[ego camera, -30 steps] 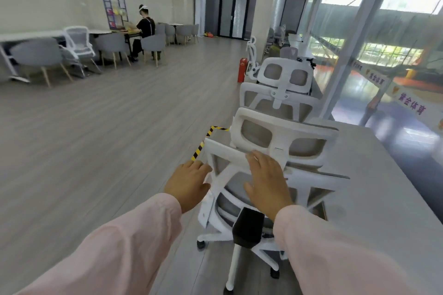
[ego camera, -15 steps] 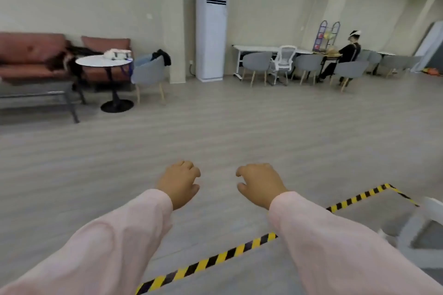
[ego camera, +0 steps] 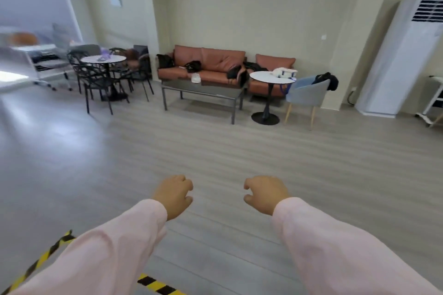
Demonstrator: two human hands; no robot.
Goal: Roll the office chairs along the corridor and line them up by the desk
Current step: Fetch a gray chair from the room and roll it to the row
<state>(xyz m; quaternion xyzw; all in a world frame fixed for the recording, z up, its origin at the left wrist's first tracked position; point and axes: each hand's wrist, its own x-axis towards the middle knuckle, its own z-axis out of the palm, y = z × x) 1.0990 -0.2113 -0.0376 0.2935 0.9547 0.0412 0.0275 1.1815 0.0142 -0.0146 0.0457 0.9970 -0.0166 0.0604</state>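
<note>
left hand (ego camera: 173, 195): out front over the floor, fingers loosely curled, gripping nothing, touching nothing
right hand (ego camera: 265, 193): level with the left and apart from it, fingers loosely curled, thumb hooked in, also holding nothing
sleeves: pale pink fabric sleeves (ego camera: 115, 246) cover both forearms to the wrist
office chairs: cannot tell where from this view; blurred white frame on castors (ego camera: 45, 64) at far left edge, too smeared to identify
floor: grey wood-look plank floor (ego camera: 215, 151) under both hands
tape: yellow-and-black striped floor tape (ego camera: 40, 261) at bottom left, partly hidden under the left sleeve
far wall, centre: rust-brown leather sofa (ego camera: 215, 62) with dark bags on it, low dark metal-framed coffee table (ego camera: 203, 91) just in front
right of sofa: round white pedestal table (ego camera: 268, 76) with a white bag on top, grey upholstered chair with wooden legs (ego camera: 306, 93) beside it, black garment over its back
far right: tall white floor-standing air conditioner (ego camera: 402, 62) against the wall
left of sofa: black metal chairs (ego camera: 100, 81) around a second round white table (ego camera: 103, 58)
</note>
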